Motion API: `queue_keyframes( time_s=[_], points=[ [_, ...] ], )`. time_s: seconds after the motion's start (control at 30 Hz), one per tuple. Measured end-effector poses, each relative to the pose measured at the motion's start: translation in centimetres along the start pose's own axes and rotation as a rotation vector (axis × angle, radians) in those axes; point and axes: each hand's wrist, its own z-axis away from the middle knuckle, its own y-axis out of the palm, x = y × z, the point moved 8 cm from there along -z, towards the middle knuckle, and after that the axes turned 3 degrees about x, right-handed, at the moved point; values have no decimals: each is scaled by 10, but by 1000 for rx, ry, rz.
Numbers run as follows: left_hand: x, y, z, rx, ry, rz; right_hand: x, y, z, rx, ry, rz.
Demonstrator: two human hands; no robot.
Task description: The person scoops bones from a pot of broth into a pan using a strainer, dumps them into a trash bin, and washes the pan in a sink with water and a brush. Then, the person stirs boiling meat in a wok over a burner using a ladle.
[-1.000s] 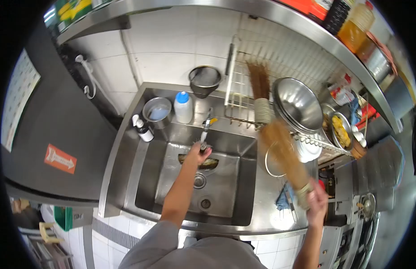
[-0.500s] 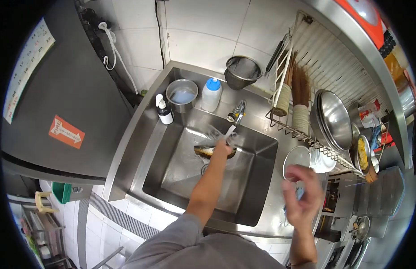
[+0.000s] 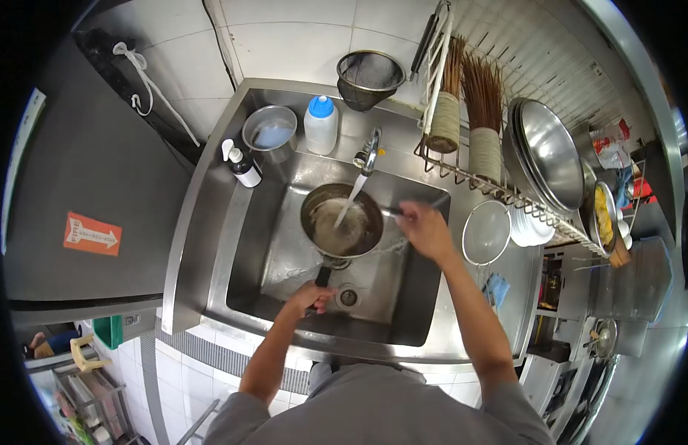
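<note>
Pan [image 3: 374, 224], 1: round, murky water over its bottom; in the far half of the sink [image 3: 281, 261], beneath the faucet [image 3: 371, 153]. Whether it rests on the sink floor or hangs just above cannot be told.

Handle [image 3: 325, 277], 1: black, pointing to the near side, left of the drain [image 3: 348, 297].

Left hand [image 3: 309, 299]: fingers closed around the handle.

Right hand [image 3: 424, 231]: at the right of the pan, over the sink's right part, blurred, fingers partly curled. A dark piece [image 3: 391, 211] lies between hand and rim; whether the fingers grip it, and whether it belongs to the pan, cannot be told.

Water stream [image 3: 348, 203], 1: falling from the faucet into the pan.

Step in hand, as judged: rinsing or filling the pan under running water. The next move seems to call for a firm left grip to keep the pan level, with the right hand clear of the stream or set to the rim.

Adjacent stock: brushes [image 3: 483, 126], 2, upright in the rack [image 3: 500, 190] at far right; ring-rimmed strainer [image 3: 486, 234], 1, on the right counter [image 3: 470, 300].
</note>
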Motion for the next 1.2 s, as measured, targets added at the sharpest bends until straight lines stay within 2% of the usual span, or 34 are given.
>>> queue_keyframes(
  time_s=[0.03,0.1,0.17,0.23,0.27,0.33,0.37,0.43,0.47,0.5,0.53,0.57,0.6,0.73,0.8,0.83,0.9,0.93,1.13,1.17,1.2],
  points=[
    [-11,12,3,0,-10,-4,-3,8,-21,19,-15,40],
    [-27,35,18,-25,-179,-67,-3,20,-53,72,72,92],
    [-6,23,3,48,-138,-57,-2,30,-68,124,89,57],
    [-3,22,21,33,-121,-294,-2,37,-73,177,112,19],
    [5,15,23,38,-124,-298,-2,38,-73,223,130,9],
    [22,-13,28,-97,-68,-473,-9,41,-70,278,160,-1],
    [35,-20,27,-95,-78,-468,-11,37,-72,238,125,118],
    [15,-52,37,-519,114,-1048,-12,35,-80,192,87,230],
    [13,-59,41,-591,71,-1199,-11,33,-85,126,56,295],
    [1,-52,49,-586,67,-1201,-14,32,-89,64,28,362],
    [-10,-51,61,-659,-20,-1266,-19,38,-94,70,34,363],
    [-17,-50,70,-733,-108,-1327,-11,38,-101,-23,-55,446],
    [-16,-56,71,-753,-135,-1334,-2,37,-106,-121,-148,527],
    [-18,-60,73,-779,-54,-1329,8,46,-120,-86,-161,588],
    [-32,-42,74,-628,364,-1174,11,57,-124,-27,-217,640],
    [-30,-42,74,-630,360,-1173,11,60,-124,-24,-219,637],
    [-7,-29,64,-334,1,-668,4,66,-127,96,-115,682],
    [-1,-23,60,-299,90,-555,4,67,-127,104,-117,712],
    [20,-4,53,-236,93,-508,-2,72,-120,-12,-111,695],
    [19,-1,54,-222,110,-504,-6,75,-117,-13,-114,692],
    [18,-1,55,-226,110,-504,-22,84,-112,57,-28,729]
  ],
)
